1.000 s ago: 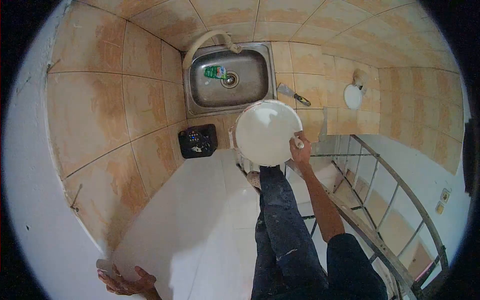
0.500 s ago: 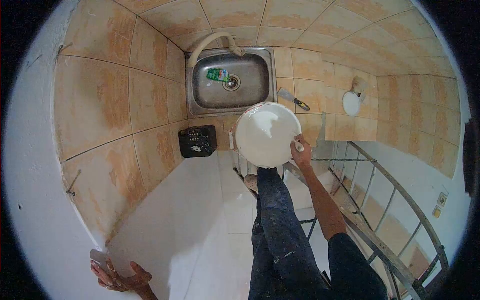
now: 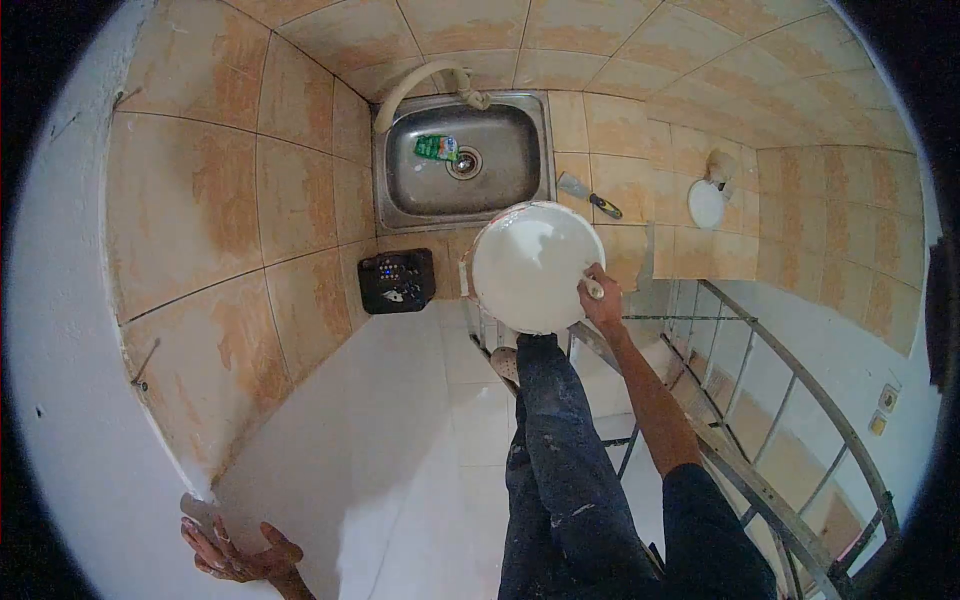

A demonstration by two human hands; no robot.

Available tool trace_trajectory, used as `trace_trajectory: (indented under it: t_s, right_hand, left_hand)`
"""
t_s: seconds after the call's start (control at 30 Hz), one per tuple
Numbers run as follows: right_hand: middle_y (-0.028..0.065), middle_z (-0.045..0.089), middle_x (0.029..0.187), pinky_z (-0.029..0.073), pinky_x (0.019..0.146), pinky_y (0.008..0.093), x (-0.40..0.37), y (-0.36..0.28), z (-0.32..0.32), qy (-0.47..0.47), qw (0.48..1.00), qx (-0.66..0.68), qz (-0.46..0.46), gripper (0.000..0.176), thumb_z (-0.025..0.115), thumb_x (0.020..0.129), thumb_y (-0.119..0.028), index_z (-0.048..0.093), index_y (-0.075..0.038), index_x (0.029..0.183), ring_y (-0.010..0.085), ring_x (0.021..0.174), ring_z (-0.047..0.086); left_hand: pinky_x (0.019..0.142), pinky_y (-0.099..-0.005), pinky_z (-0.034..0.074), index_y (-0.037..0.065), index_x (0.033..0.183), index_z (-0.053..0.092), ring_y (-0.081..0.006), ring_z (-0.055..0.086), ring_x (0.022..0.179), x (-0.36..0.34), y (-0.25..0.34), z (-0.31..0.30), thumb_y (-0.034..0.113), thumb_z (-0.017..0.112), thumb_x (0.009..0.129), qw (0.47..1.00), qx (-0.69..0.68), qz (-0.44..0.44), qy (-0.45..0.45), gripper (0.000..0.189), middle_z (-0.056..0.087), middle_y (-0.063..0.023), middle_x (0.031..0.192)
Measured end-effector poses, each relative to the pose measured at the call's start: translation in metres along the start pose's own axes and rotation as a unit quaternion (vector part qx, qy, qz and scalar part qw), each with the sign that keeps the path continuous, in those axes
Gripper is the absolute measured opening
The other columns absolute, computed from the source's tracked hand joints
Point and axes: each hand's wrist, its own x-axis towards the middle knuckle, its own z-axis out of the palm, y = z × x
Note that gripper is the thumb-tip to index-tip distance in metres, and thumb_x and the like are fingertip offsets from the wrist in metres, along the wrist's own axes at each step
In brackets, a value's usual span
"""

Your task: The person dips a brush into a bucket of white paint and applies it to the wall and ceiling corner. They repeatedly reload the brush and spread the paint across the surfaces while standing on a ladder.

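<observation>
At the lower left, my left hand (image 3: 238, 556) has its fingers spread near the white wall, close to the lower corner of the tiles (image 3: 205, 300). My right hand (image 3: 602, 298) is closed round a pale handle (image 3: 594, 288) at the right rim of a white bucket (image 3: 530, 255). White material lies inside the bucket, and the far end of the handle's tool cannot be made out. The bucket stands in front of the sink, above my leg.
A steel sink (image 3: 398, 215) holds a green packet (image 3: 436, 148). Right of it lie a scraper (image 3: 590, 196) and a white round lid (image 3: 706, 204). A black case (image 3: 396, 281) sits left of the bucket. Metal railing (image 3: 790, 365) runs at the right.
The view has shifted very slightly. Both hands keep nearly the same places, with my right hand still at the bucket's rim.
</observation>
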Motion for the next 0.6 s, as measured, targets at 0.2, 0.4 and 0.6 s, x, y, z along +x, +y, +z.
trace_trajectory:
  t_s: [0.2,0.4,0.6]
  right_hand:
    - [0.0154,0.066,0.086,0.05,0.074,0.0405,-0.001,0.009,0.003,-0.012,0.999,0.031,0.028,0.018,0.062,0.077,-0.013,0.056,-0.006,0.093,0.0341,0.084,0.066]
    - [0.0158,0.067,0.095,0.049,0.083,0.0375,-0.004,0.008,0.004,0.006,0.999,0.044,-0.006,0.027,0.064,0.077,-0.012,0.062,-0.006,0.103,0.031,0.094,0.064]
    - [0.0162,0.066,0.094,0.05,0.081,0.0391,-0.018,-0.009,0.009,-0.112,0.99,0.022,-0.088,0.036,0.064,0.079,-0.016,0.061,-0.008,0.114,0.0323,0.089,0.064]
  left_hand:
    - [0.102,-0.0549,0.022,0.012,0.125,0.052,-0.0345,0.039,0.129,0.004,0.005,-0.002,0.051,0.049,0.087,0.999,0.045,-0.008,-0.025,0.055,0.043,-0.0146,0.14]
    - [0.101,-0.0533,0.024,0.011,0.123,0.053,-0.0337,0.039,0.129,0.005,0.004,-0.004,0.052,0.05,0.086,0.999,0.039,0.004,-0.022,0.055,0.043,-0.0141,0.14]
    - [0.102,-0.0526,0.024,0.011,0.121,0.055,-0.0354,0.04,0.128,0.006,0.006,-0.004,0.053,0.05,0.086,0.999,0.033,-0.007,-0.012,0.055,0.046,-0.0163,0.137]
